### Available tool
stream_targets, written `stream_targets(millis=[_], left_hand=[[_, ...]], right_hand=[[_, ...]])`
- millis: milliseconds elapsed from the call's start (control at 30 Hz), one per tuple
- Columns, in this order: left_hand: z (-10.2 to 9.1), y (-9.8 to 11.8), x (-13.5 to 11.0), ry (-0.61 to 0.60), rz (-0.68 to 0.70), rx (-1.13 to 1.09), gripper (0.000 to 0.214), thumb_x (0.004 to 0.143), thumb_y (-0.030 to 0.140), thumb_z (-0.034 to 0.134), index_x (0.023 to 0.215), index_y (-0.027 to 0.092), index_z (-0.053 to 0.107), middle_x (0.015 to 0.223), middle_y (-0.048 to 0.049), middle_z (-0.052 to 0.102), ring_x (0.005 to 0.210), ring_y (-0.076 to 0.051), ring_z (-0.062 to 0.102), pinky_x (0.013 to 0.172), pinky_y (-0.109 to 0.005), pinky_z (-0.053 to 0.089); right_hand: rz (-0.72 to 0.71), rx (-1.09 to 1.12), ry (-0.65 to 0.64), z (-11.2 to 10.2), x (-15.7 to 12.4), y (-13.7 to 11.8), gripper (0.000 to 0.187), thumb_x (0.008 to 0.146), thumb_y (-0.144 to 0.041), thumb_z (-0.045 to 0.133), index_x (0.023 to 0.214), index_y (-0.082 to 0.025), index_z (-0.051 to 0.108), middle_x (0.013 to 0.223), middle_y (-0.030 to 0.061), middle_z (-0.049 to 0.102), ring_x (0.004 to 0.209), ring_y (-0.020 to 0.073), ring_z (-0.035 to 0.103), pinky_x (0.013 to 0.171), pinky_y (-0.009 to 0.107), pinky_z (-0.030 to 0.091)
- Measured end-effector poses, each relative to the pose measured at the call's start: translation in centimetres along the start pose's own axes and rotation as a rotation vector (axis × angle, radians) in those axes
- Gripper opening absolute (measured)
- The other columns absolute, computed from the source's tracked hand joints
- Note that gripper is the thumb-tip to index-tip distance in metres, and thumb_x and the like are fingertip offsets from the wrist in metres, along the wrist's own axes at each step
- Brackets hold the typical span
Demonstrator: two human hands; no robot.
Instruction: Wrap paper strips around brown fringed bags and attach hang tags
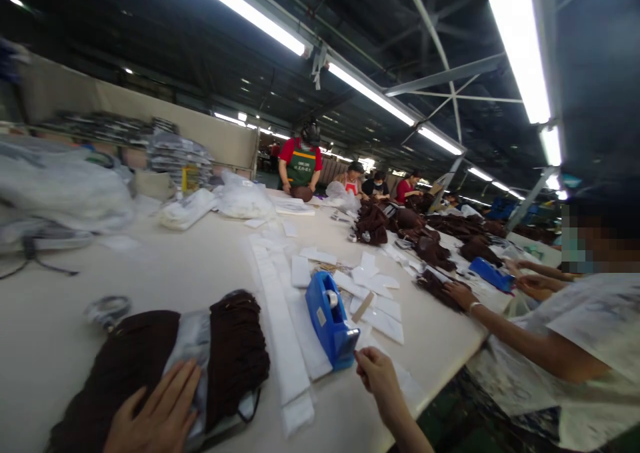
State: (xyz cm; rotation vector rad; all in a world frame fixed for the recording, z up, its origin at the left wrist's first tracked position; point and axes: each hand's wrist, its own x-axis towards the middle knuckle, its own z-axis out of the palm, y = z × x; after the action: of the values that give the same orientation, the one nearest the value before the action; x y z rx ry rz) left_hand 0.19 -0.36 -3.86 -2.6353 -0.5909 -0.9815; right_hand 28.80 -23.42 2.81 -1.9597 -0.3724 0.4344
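My left hand [157, 413] lies flat with fingers spread on a folded dark brown knitted piece [235, 346] wrapped in a clear plastic band [187, 346], at the near edge of the table. My right hand [376, 371] is pinched at the front end of a blue tape dispenser [331, 319], fingers closed as if on the tape end; the tape itself is too thin to see. White paper strips [280, 319] lie between the brown piece and the dispenser.
A long white worktable [165, 273] runs ahead with white paper pieces [380, 306], brown garment piles [425, 239], plastic bags [60, 186] and a second blue dispenser [490, 274]. A co-worker sits close at my right, hand [460, 294] on the table. Other people work farther down.
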Motion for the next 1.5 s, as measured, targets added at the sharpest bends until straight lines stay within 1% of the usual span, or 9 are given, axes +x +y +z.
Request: stream_targets(millis=[167, 300, 367, 533, 667, 767, 1000, 1300, 1500], left_hand=[[-3.5, 1.5, 2.1, 0.087, 0.030, 0.125, 0.035, 0.080, 0.015, 0.037, 0.108, 0.013, 0.059, 0.114, -0.0096, 0.060, 0.107, -0.020, 0.050, 0.086, -0.038, 0.029], [-3.5, 2.1, 2.1, 0.019, -0.062, 0.093, 0.036, 0.083, 0.016, 0.034, 0.110, 0.015, 0.057, 0.118, -0.0068, 0.058, 0.113, -0.020, 0.045, 0.092, -0.039, 0.025], [-3.2, 2.4, 1.9, -0.003, -0.117, 0.052, 0.035, 0.085, 0.020, 0.034, 0.112, 0.016, 0.056, 0.120, -0.0073, 0.057, 0.115, -0.020, 0.043, 0.095, -0.041, 0.023], [-3.0, 2.6, 1.6, -0.045, -0.149, 0.026, 0.035, 0.087, 0.028, 0.036, 0.115, 0.018, 0.055, 0.123, -0.0069, 0.054, 0.119, -0.021, 0.038, 0.097, -0.043, 0.020], [-3.0, 2.6, 1.5, -0.087, -0.150, 0.055, 0.037, 0.087, 0.034, 0.038, 0.117, 0.018, 0.053, 0.124, -0.0065, 0.053, 0.121, -0.022, 0.034, 0.097, -0.044, 0.019], [-2.6, 2.5, 1.4, -0.079, -0.153, 0.064, 0.040, 0.088, 0.040, 0.037, 0.117, 0.018, 0.053, 0.124, -0.0068, 0.053, 0.122, -0.023, 0.032, 0.097, -0.044, 0.019], [-2.3, 2.2, 1.5, -0.048, -0.148, 0.041, 0.042, 0.089, 0.043, 0.035, 0.116, 0.017, 0.053, 0.122, -0.0047, 0.055, 0.120, -0.023, 0.034, 0.096, -0.042, 0.019], [-1.7, 2.6, 1.3, -0.037, -0.184, 0.032, 0.038, 0.087, 0.044, 0.040, 0.108, 0.017, 0.057, 0.111, -0.0063, 0.059, 0.116, -0.023, 0.037, 0.096, -0.043, 0.020], [-1.9, 2.2, 1.3, -0.009, -0.149, 0.043, 0.039, 0.087, 0.043, 0.037, 0.106, 0.016, 0.059, 0.109, -0.0076, 0.060, 0.114, -0.023, 0.039, 0.097, -0.043, 0.019]], right_hand=[[-0.013, -0.253, -0.114, -1.0, -0.2, 0.9, 0.028, 0.053, -0.045, 0.052, 0.044, -0.020, 0.042, 0.037, -0.0024, 0.043, 0.036, 0.0096, 0.035, 0.040, 0.024, 0.024], [-0.332, -0.482, -0.327, 0.8, -2.6, -1.7, 0.032, 0.074, -0.049, 0.043, 0.062, -0.020, 0.050, 0.052, -0.0010, 0.051, 0.051, 0.0134, 0.047, 0.049, 0.023, 0.034], [-0.533, -0.583, -0.553, 3.1, -4.2, -5.3, 0.031, 0.083, -0.044, 0.037, 0.067, -0.020, 0.049, 0.060, -0.0005, 0.053, 0.058, 0.0131, 0.049, 0.054, 0.022, 0.036], [-1.043, -0.830, -0.895, 11.0, -5.1, -15.0, 0.023, 0.090, -0.026, 0.036, 0.074, -0.018, 0.051, 0.072, 0.0003, 0.055, 0.064, 0.0104, 0.049, 0.057, 0.020, 0.033], [-1.378, -1.132, -0.971, 16.4, -3.7, -17.9, 0.017, 0.088, -0.020, 0.039, 0.079, -0.017, 0.053, 0.073, 0.0023, 0.058, 0.064, 0.0121, 0.052, 0.053, 0.022, 0.029], [-1.499, -1.275, -1.004, 19.1, -2.7, -18.2, 0.014, 0.084, -0.015, 0.042, 0.082, -0.016, 0.056, 0.074, 0.0037, 0.060, 0.064, 0.0142, 0.056, 0.051, 0.024, 0.029], [-1.521, -1.355, -1.008, 21.8, -1.6, -18.0, 0.018, 0.082, -0.011, 0.043, 0.087, -0.014, 0.060, 0.077, 0.0074, 0.064, 0.068, 0.0182, 0.061, 0.052, 0.024, 0.035], [-1.257, -1.335, -1.084, 23.5, -0.9, -19.1, 0.015, 0.080, -0.028, 0.059, 0.081, -0.015, 0.065, 0.075, 0.0077, 0.068, 0.075, 0.0201, 0.064, 0.058, 0.023, 0.037], [-1.198, -1.191, -1.039, 25.1, 2.2, -18.4, 0.043, 0.065, -0.043, 0.072, 0.095, -0.016, 0.059, 0.072, 0.0014, 0.065, 0.064, 0.0151, 0.059, 0.051, 0.020, 0.033]])
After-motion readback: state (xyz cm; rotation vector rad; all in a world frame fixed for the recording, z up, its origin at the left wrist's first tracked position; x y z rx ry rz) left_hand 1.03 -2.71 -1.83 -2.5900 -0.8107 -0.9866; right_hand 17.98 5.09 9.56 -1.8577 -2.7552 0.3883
